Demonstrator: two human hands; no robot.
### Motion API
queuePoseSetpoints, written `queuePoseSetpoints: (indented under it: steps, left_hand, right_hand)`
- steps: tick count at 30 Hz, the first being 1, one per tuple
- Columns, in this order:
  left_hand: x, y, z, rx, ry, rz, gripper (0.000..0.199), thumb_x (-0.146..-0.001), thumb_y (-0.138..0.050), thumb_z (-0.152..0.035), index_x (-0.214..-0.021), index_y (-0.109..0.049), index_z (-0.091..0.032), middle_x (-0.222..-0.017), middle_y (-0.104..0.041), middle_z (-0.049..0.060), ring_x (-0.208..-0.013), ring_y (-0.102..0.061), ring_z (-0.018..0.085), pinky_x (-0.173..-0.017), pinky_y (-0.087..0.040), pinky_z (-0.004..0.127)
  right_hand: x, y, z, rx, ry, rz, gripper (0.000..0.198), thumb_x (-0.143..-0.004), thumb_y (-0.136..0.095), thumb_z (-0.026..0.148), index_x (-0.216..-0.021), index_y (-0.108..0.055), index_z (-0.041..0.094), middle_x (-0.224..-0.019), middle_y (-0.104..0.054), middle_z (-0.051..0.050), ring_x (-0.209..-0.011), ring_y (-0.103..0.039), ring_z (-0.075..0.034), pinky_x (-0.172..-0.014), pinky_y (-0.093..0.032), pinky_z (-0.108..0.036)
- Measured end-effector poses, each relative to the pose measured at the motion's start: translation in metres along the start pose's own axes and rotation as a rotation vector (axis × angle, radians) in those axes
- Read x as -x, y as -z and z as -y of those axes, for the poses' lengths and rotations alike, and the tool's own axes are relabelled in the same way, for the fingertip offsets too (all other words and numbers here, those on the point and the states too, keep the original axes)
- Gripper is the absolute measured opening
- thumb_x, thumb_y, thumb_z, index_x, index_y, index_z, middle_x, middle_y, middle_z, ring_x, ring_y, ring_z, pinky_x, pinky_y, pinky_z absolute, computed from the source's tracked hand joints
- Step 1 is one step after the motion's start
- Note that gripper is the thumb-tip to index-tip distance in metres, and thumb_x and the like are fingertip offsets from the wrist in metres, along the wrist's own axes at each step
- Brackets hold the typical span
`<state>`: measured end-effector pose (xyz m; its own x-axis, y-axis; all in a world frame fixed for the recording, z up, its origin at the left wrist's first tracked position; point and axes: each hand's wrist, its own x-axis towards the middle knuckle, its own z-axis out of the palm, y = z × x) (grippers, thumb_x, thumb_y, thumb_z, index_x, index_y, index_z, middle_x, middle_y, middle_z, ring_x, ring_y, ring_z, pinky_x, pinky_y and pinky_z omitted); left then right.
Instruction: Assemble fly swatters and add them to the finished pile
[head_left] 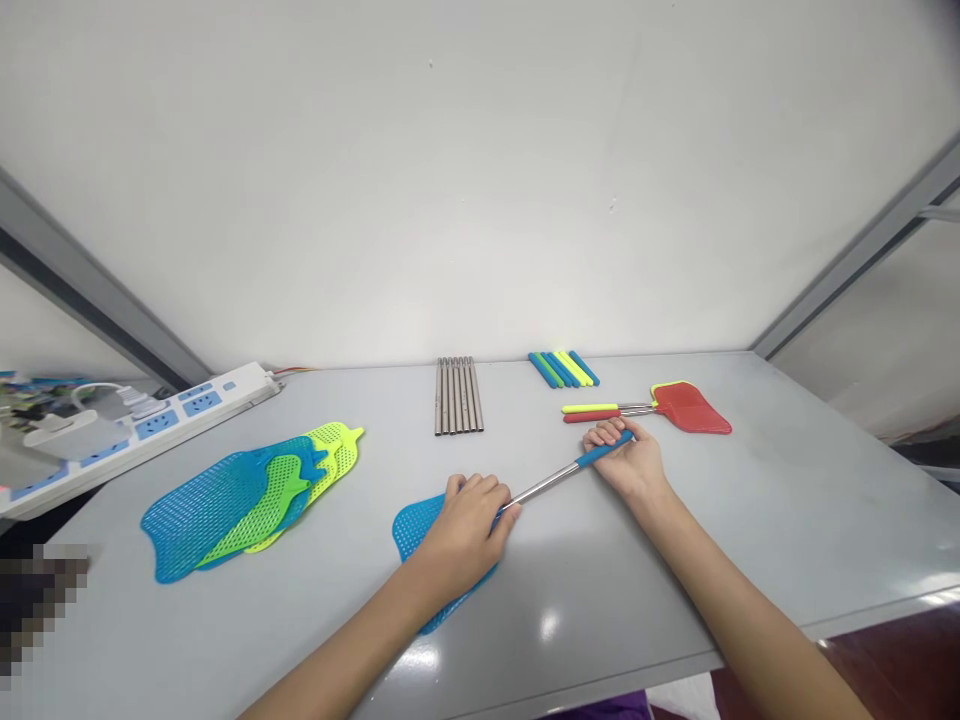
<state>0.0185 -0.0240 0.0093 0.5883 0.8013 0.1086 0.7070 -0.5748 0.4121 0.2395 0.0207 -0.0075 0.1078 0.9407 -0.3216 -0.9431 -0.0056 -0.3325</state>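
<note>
A blue fly swatter with a metal rod and a blue handle is held between my two hands, low over the front middle of the table. My left hand is closed round the neck where the rod meets the mesh head, and it covers much of that head. The blue grip end lies in my right hand, whose fingers curl around it. Just beyond my right hand lie two whole swatters, a red one on top of a yellow one.
Loose blue, green and yellow swatter heads are stacked on the left of the grey table. Several metal rods lie in a row at the back, with coloured handle grips to their right. A power strip runs along the left edge.
</note>
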Motion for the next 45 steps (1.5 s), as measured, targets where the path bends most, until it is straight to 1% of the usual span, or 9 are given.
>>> queuePoseSetpoints:
  steps: [6,9,12,17,27,32,37,42,45]
  left_hand:
    - [0.002,0.003,0.001,0.006,-0.019,0.025,0.032,-0.085,-0.026,-0.031,-0.063,-0.045,-0.018,-0.062,-0.05,0.0,-0.065,-0.043,0.014,-0.069,-0.029,0.031]
    - [0.002,0.003,0.001,-0.002,-0.02,0.024,0.033,-0.085,-0.026,-0.03,-0.062,-0.044,-0.018,-0.061,-0.05,0.0,-0.065,-0.043,0.014,-0.068,-0.029,0.03]
    - [0.001,0.003,0.001,-0.013,-0.023,0.032,0.033,-0.085,-0.025,-0.03,-0.062,-0.044,-0.018,-0.061,-0.051,0.0,-0.065,-0.043,0.014,-0.067,-0.028,0.03]
    - [0.002,0.003,-0.001,-0.023,-0.031,0.06,0.033,-0.086,-0.023,-0.029,-0.062,-0.044,-0.018,-0.06,-0.051,0.0,-0.063,-0.043,0.014,-0.066,-0.028,0.031]
    - [0.003,0.006,0.0,0.033,-0.02,0.053,0.023,-0.083,-0.031,-0.033,-0.072,-0.046,-0.019,-0.066,-0.049,0.0,-0.066,-0.043,0.014,-0.069,-0.031,0.03]
    - [0.004,0.011,-0.001,0.055,-0.037,0.071,0.028,-0.085,-0.025,-0.03,-0.071,-0.047,-0.02,-0.065,-0.048,0.0,-0.065,-0.042,0.014,-0.068,-0.03,0.031]
    - [0.003,0.013,-0.001,0.066,-0.056,0.101,0.032,-0.086,-0.02,-0.027,-0.068,-0.045,-0.019,-0.063,-0.048,-0.001,-0.064,-0.042,0.013,-0.067,-0.03,0.03]
    - [0.003,0.012,0.001,0.067,-0.068,0.098,0.027,-0.085,-0.025,-0.031,-0.072,-0.047,-0.02,-0.067,-0.05,0.0,-0.066,-0.043,0.014,-0.069,-0.03,0.03]
    - [0.003,0.012,0.001,0.055,-0.065,0.098,0.024,-0.083,-0.029,-0.031,-0.072,-0.047,-0.02,-0.066,-0.049,0.0,-0.066,-0.044,0.014,-0.07,-0.031,0.03]
  right_hand:
    - [-0.005,0.004,0.003,0.055,-0.002,0.065,0.015,-0.072,-0.033,0.011,-0.059,-0.03,0.019,-0.047,-0.027,0.006,-0.038,-0.032,-0.008,-0.038,-0.033,-0.021]
    - [-0.005,0.003,0.002,0.082,-0.005,0.08,0.015,-0.072,-0.033,0.01,-0.059,-0.031,0.019,-0.047,-0.027,0.006,-0.038,-0.032,-0.008,-0.038,-0.033,-0.021]
    - [-0.003,0.001,0.002,0.062,-0.026,0.091,0.017,-0.071,-0.034,0.011,-0.057,-0.029,0.019,-0.046,-0.025,0.006,-0.037,-0.031,-0.007,-0.038,-0.033,-0.021]
    - [-0.002,0.0,0.002,-0.024,-0.03,0.071,0.024,-0.071,-0.037,0.013,-0.053,-0.022,0.019,-0.041,-0.021,0.007,-0.033,-0.024,-0.006,-0.035,-0.029,-0.02]
    - [-0.003,0.003,0.003,-0.019,-0.006,0.094,0.028,-0.073,-0.032,0.008,-0.051,-0.019,0.018,-0.038,-0.019,0.007,-0.03,-0.023,-0.006,-0.034,-0.027,-0.019]
    - [-0.002,0.002,0.003,0.024,0.017,0.11,0.029,-0.072,-0.033,0.007,-0.05,-0.019,0.018,-0.038,-0.018,0.007,-0.03,-0.023,-0.006,-0.034,-0.027,-0.019]
    - [-0.002,0.004,0.003,-0.037,0.0,0.104,0.028,-0.072,-0.034,0.011,-0.051,-0.019,0.019,-0.038,-0.017,0.008,-0.03,-0.022,-0.006,-0.033,-0.026,-0.019]
    - [0.0,0.004,0.004,-0.049,-0.002,0.1,0.027,-0.075,-0.033,0.02,-0.051,-0.021,0.019,-0.037,-0.017,0.008,-0.03,-0.021,-0.006,-0.032,-0.026,-0.019]
    - [0.001,0.004,0.004,-0.027,0.003,0.135,0.029,-0.076,-0.033,0.027,-0.05,-0.022,0.019,-0.036,-0.017,0.008,-0.03,-0.021,-0.006,-0.031,-0.026,-0.019]
